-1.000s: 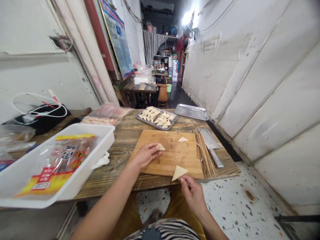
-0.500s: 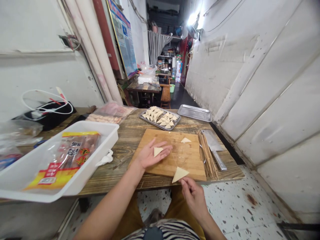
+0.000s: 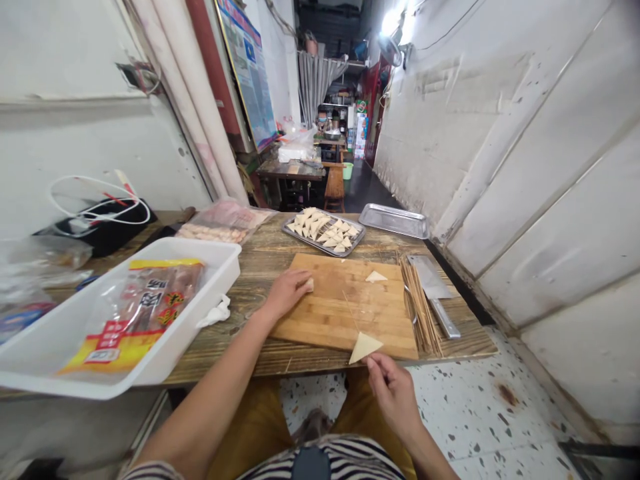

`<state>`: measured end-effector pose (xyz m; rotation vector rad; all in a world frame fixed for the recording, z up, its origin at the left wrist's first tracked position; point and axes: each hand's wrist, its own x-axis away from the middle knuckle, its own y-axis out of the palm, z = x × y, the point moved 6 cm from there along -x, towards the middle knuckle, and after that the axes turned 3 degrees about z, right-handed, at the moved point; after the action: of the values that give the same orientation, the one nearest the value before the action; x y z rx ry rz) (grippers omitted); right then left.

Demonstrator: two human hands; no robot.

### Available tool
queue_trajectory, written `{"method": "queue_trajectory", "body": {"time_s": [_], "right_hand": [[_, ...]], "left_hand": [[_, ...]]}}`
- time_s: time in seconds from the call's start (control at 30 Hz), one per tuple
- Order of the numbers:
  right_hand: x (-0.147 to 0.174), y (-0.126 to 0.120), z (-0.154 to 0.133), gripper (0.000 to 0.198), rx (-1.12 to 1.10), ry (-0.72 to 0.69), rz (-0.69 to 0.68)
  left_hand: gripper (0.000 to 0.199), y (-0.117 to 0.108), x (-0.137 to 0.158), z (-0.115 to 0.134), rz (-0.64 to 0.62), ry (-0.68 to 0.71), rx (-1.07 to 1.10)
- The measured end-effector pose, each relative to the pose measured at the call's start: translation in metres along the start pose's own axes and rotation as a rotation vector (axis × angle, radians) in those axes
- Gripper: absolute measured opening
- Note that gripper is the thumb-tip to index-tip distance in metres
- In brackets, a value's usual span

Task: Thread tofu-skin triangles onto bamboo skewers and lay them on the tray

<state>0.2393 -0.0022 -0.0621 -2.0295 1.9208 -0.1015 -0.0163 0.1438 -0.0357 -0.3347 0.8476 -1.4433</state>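
Near the left side of the wooden cutting board [image 3: 330, 317], my left hand [image 3: 287, 295] is closed with its fingers curled down. A pale triangular slice [image 3: 310, 285] is partly visible at its fingertips; the rest is hidden. At the front edge, my right hand [image 3: 395, 387] pinches the lower end of a thin bamboo skewer [image 3: 351, 307]. Threaded on that skewer is another flat pale triangle [image 3: 365, 347], just beyond the fingertips. The skewer's bare tip points away over the board. One loose triangle [image 3: 376, 277] lies at the board's far right.
Beyond the board, a metal tray [image 3: 327, 251] holds several skewered triangles, beside another metal tray [image 3: 395, 221]. Bamboo skewers [image 3: 423, 310] and a cleaver [image 3: 433, 287] lie at right. A white plastic tub [image 3: 220, 267] with a packaged food bag [image 3: 145, 307] stands left.
My left hand has turned from palm-up and spread to closed around the slice, and moved slightly left. My right hand stays nearly in place with the skewer.
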Motion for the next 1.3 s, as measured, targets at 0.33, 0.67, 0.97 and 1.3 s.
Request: {"method": "queue_trajectory", "body": {"time_s": [0.33, 0.67, 0.97, 1.3], "right_hand": [[-0.002, 0.002, -0.009, 0.034, 0.073, -0.028, 0.040], [-0.002, 0.010, -0.015, 0.028, 0.049, -0.028, -0.031], [0.003, 0.012, -0.031, 0.027, 0.137, -0.113, -0.097], [0.003, 0.013, -0.032, 0.026, 0.138, -0.141, -0.107]], "left_hand": [[0.016, 0.000, -0.005, -0.002, 0.068, -0.191, 0.389], [0.024, 0.021, 0.020, 0.000, 0.187, -0.690, 1.107], [0.016, 0.024, 0.051, 0.030, 0.157, -0.950, 1.451], [0.011, 0.023, 0.052, 0.034, 0.171, -0.911, 1.366]]}}
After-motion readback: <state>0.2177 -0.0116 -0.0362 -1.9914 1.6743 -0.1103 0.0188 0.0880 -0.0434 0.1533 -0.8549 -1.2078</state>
